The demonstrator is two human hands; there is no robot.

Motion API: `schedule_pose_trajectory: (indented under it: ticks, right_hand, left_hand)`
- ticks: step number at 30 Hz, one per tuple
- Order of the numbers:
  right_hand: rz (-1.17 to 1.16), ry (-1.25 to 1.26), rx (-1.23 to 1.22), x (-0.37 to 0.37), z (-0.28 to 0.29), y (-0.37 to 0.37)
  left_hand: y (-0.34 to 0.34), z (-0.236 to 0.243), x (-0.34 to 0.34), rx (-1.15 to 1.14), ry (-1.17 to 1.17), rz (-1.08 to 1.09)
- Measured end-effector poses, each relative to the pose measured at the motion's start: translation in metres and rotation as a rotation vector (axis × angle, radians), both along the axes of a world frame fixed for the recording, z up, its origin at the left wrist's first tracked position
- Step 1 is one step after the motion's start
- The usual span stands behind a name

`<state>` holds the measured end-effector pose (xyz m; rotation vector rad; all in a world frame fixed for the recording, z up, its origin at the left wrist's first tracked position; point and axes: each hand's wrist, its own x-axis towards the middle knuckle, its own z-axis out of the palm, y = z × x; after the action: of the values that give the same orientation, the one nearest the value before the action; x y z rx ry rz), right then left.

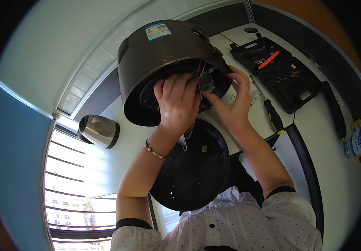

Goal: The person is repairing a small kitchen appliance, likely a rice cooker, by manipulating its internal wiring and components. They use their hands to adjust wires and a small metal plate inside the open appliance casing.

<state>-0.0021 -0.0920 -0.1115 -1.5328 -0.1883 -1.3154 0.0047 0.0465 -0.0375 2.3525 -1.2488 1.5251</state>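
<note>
A dark grey electric cooker housing (159, 48) lies tipped on its side, its open underside toward me. Red, dark and white wires (201, 67) show inside the opening. My left hand (176, 100) reaches into it with fingers bent and close together beside the wires; whatever they grip is hidden. My right hand (235, 98) is curled at the opening's right edge, its fingers at the rim and its thumb beside the wires and the left fingertips. Below the hands is a round black cover (193, 171), with a small square metal piece (204, 149) on it.
On the white table (310, 138), a screwdriver (272, 115) with a black and yellow handle lies beside an open black tool case (279, 71) holding a red-orange tool (269, 60). A steel kettle (99, 131) is at the left. A water bottle (355, 144) lies far right.
</note>
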Motion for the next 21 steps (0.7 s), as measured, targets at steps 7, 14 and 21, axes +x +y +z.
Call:
schedule_pose_trajectory:
  ticks: [7,14,21]
  right_hand:
    - [0.017,-0.002,-0.01,0.001,0.0,-0.001]
    - [0.026,-0.013,-0.074,-0.004,0.004,-0.003]
    - [0.042,-0.005,-0.084,-0.004,0.002,-0.004]
  left_hand:
    - [-0.001,-0.002,0.012,-0.033,-0.063,-0.065]
    - [0.001,0.0,0.011,-0.031,-0.086,-0.057]
    - [0.002,0.001,0.011,-0.028,-0.097,-0.045]
